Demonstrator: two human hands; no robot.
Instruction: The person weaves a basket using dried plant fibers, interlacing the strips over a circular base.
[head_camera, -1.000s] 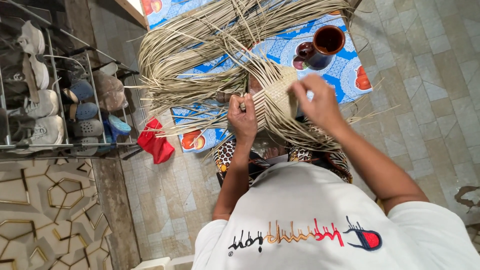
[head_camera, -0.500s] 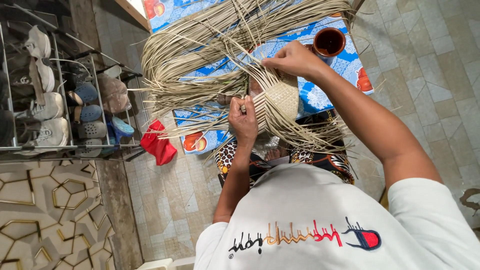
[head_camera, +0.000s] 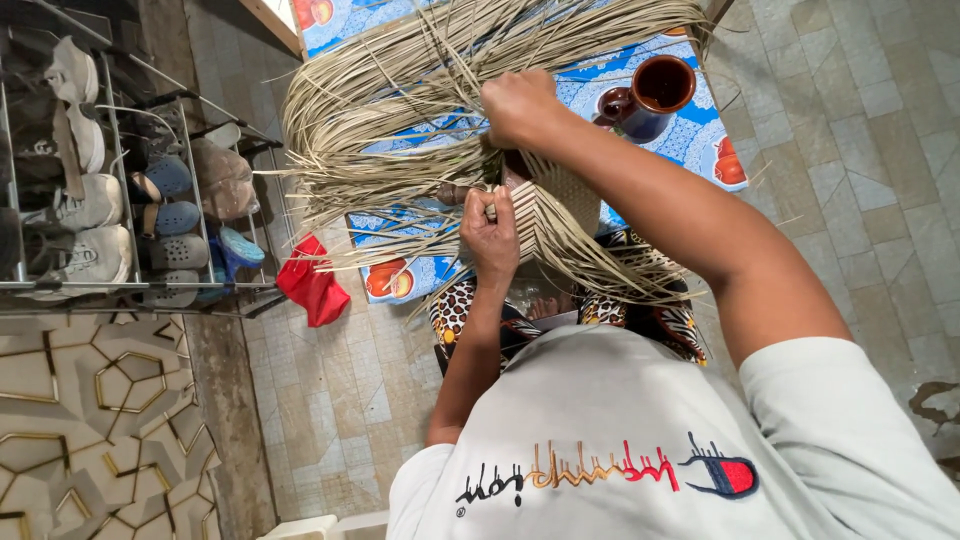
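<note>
Head view. The floor is pale square tile (head_camera: 880, 110). Across the top centre of the frame lies a blue patterned cloth (head_camera: 690, 140), and on it, upper right, stands a dark brown glazed mug (head_camera: 655, 95). At the left edge a metal shoe rack (head_camera: 110, 200) holds pale sneakers and dark sandals. Just right of the rack, left of centre, a crumpled red cloth (head_camera: 312, 285) lies on the tile. The lower left shows a floor panel with gold geometric lines (head_camera: 90, 410).

A large fan of loose tan straw strands (head_camera: 400, 110) spreads over the blue cloth in the upper middle. Its strands run into a flat woven straw panel (head_camera: 555, 205) at frame centre, over your lap.

Your left hand (head_camera: 492, 235) is at centre, fingers curled tight and pinching strands at the near edge of the woven panel. Your right hand (head_camera: 520, 105), above it, is closed in a fist around a bunch of the loose strands, just above the panel. The hands are near each other, not touching.
</note>
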